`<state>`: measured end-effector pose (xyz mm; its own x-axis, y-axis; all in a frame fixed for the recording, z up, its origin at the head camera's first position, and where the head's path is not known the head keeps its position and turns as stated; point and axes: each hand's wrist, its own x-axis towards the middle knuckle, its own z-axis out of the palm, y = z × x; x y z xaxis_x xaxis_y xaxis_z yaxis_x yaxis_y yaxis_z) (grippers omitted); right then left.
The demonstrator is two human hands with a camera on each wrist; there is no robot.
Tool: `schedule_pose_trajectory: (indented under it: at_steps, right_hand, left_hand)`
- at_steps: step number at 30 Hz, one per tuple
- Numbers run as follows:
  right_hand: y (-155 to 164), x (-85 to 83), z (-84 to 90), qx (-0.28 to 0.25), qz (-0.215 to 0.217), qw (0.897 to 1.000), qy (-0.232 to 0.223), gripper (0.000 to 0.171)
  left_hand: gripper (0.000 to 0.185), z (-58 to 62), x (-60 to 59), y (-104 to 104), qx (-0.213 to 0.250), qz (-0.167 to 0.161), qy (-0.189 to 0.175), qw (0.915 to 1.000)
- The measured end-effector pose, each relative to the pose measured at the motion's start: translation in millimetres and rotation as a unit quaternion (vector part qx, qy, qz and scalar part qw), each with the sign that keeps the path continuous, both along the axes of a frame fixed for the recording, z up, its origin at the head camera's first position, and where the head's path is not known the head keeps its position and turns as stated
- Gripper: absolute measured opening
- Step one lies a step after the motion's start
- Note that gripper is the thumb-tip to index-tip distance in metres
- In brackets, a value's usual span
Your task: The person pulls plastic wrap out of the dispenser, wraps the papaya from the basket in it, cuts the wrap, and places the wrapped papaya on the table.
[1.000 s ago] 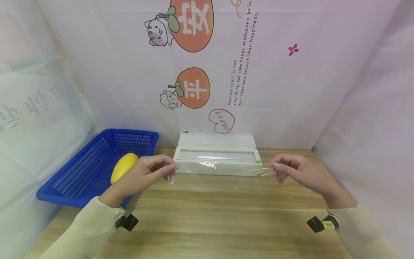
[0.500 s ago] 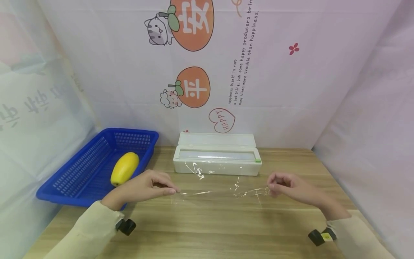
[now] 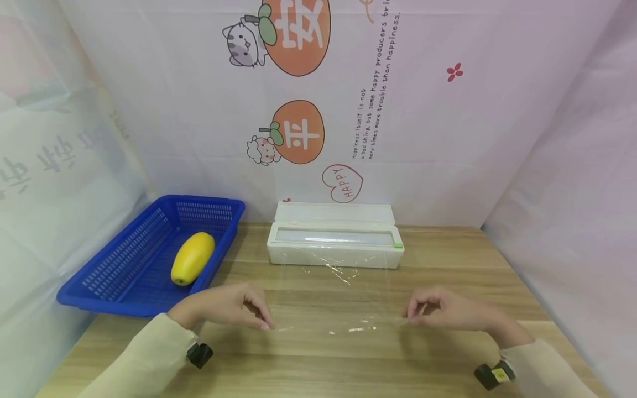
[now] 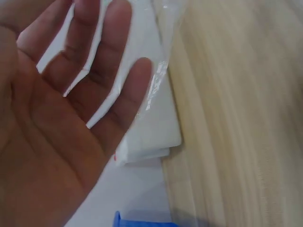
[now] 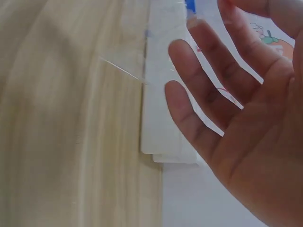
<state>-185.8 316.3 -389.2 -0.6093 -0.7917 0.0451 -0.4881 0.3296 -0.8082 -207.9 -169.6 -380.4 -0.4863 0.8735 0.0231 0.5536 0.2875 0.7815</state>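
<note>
A clear sheet of plastic wrap (image 3: 343, 301) stretches from a white wrap dispenser box (image 3: 323, 256) toward me, low over the wooden table. My left hand (image 3: 229, 307) pinches its near left corner between thumb and fingertips. At the near right corner, my right hand (image 3: 450, 310) pinches the film the same way. The dispenser's lid (image 3: 334, 212) stands raised at the back, and a roll (image 3: 333, 237) shows inside. In the left wrist view the film (image 4: 158, 78) runs beside the spread lower fingers; the right wrist view shows a film edge (image 5: 123, 69) over the table.
On the left stands a blue plastic basket (image 3: 124, 307), with a smooth yellow oblong fruit (image 3: 193, 258) in its right part. A printed white cloth (image 3: 408, 182) rises behind the wooden table (image 3: 318, 365), and more cloth hangs on both sides.
Both hands have moved toward me and down, drawing the plastic wrap farther out from the dispenser. The dispenser, basket and yellow fruit have stayed in place.
</note>
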Motion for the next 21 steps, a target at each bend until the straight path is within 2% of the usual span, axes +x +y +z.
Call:
schedule_pose_trajectory:
  at_steps: [4, 9, 11, 15, 17, 19, 21]
  right_hand:
    - [-2.5, 2.9, -10.3, 0.006, 0.038, 0.999, -0.014, 0.011]
    - [-6.4, 7.7, -26.8, 0.017, 0.061, 0.998, -0.02, 0.013]
    - [-9.1, 9.8, -33.3, 0.026, 0.063, 0.998, -0.018, 0.012]
    - [-14.1, 16.5, -43.0, 0.055, 0.047, 0.997, -0.02, 0.01]
    - [-16.7, 20.0, -45.2, 0.064, 0.038, 0.997, -0.027, 0.008]
    - [-18.4, 22.4, -45.5, 0.071, 0.034, 0.996, -0.045, 0.008]
    - [-19.6, 23.6, -44.0, 0.076, 0.033, 0.996, -0.042, 0.007]
  left_hand:
    - [0.011, -9.1, 2.5, 5.0, -0.031, -0.019, -0.019, 0.9992]
    - [0.004, -20.8, 6.0, 9.0, -0.069, -0.018, -0.039, 0.9967]
    - [0.002, -24.8, 7.2, 10.7, -0.083, -0.016, -0.042, 0.9956]
    - [0.004, -24.8, 13.3, 16.3, -0.122, 0.003, -0.039, 0.9918]
    - [0.005, -24.8, 16.5, 19.2, -0.144, 0.016, -0.034, 0.9889]
    - [0.004, -26.1, 18.5, 21.1, -0.155, 0.027, -0.045, 0.9865]
    - [0.007, -29.0, 18.2, 21.8, -0.163, 0.035, -0.049, 0.9848]
